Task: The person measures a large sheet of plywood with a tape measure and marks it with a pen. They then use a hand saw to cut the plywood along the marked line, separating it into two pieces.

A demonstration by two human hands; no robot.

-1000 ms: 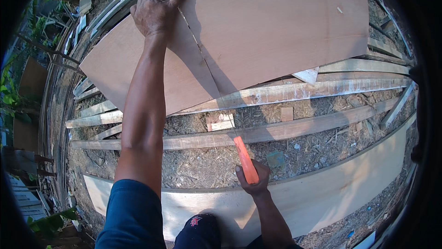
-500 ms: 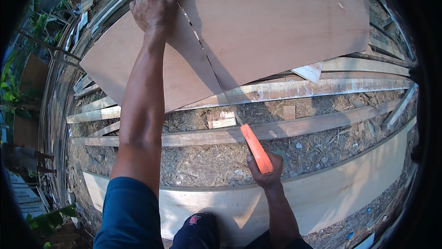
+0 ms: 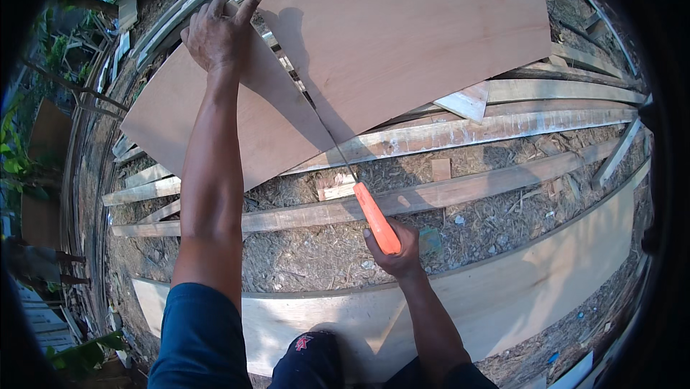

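Observation:
A thin reddish-brown plywood sheet (image 3: 402, 37) lies over timber strips, with a long slanting cut through it. My left hand (image 3: 218, 33) is at the far end of the narrower plywood piece (image 3: 223, 116), its fingers curled over the far edge and the thumb stretched out beside the gap. My right hand (image 3: 399, 249) is closed round the orange handle of a handsaw (image 3: 375, 218). The saw's thin blade, seen nearly edge-on, reaches up to the near end of the cut, between the sheet and the narrower piece. Past the blade the gap is open and shows timber below.
Long timber strips (image 3: 460, 191) run left to right beneath and before the plywood. Nearer my knees stretches a pale wide board (image 3: 503, 303). A small wood block (image 3: 440, 169) and shavings lie on the ground. Stacked strips and plants are at the far left.
The gap along the cut has widened toward its far end. My left hand has moved left and a little nearer with the narrower piece. My right hand and the saw have shifted forward and left.

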